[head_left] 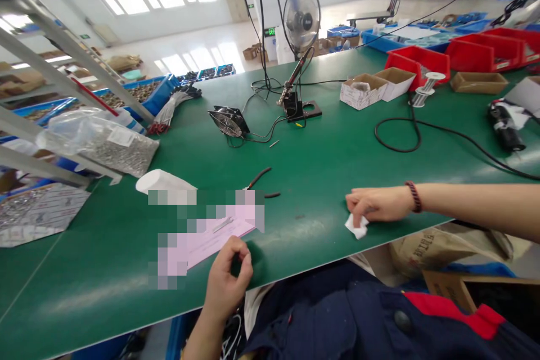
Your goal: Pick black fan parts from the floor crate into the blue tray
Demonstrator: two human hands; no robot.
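1. Pinching a scrap of white tissue (357, 226), the right hand (377, 205) rests on the green worktop (93, 275); its grip is clamped on the scrap, near the worktop's front edge;
2. Curling at that edge, the left hand (225, 281) sits just beside a pink sheet (211, 244), which is partly pixelated; its grip is drawn together, with nothing showing in it;
3. Lying beyond the sheet are dark-handled pliers (258, 179), partly blurred; farther off stand a soldering iron (293, 76) in its holder, a small axial fan (228, 122) and a solder spool (424, 90).
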